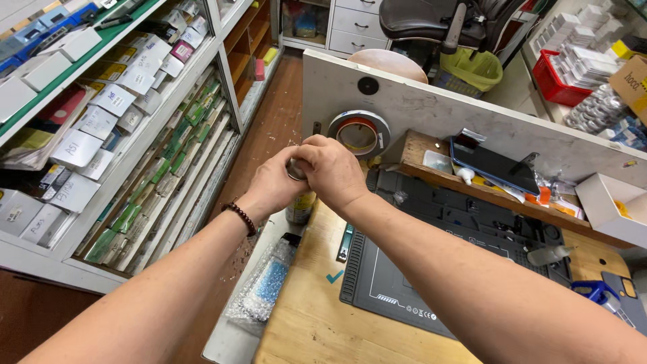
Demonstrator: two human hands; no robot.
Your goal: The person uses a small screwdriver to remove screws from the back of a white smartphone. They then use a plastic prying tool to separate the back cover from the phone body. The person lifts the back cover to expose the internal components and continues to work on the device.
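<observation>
Head camera looks down at my two bare hands, which meet above the left edge of the light wooden desk [306,317]. Between them stands a small cylindrical metal can with a yellowish label [300,205]. Its long axis is upright, and its lower part shows just under my wrists, at the corner of the desk. My left hand [275,185], with a dark bead bracelet [240,218] on the wrist, wraps around the upper body of the can from the left side. My right hand [332,172] lies over the top from the right, fingers curled down tightly on the cap. Both hands are closed narrow on the can and they touch each other; the right one is higher and nearer to the cap. I think the grey round part seen between the fingers is the cap, but most of it is hidden, so I cannot tell for sure.

Just behind the hands, a roll of orange tape [358,133] hangs on the white upright board [431,111]. A dark grey work mat [404,276] lies on the desk to the right of the can. A clear plastic bag with blue content [266,286] rests just below the can. Shelves with flat white and green boxes [135,135] stand well apart on the left.
</observation>
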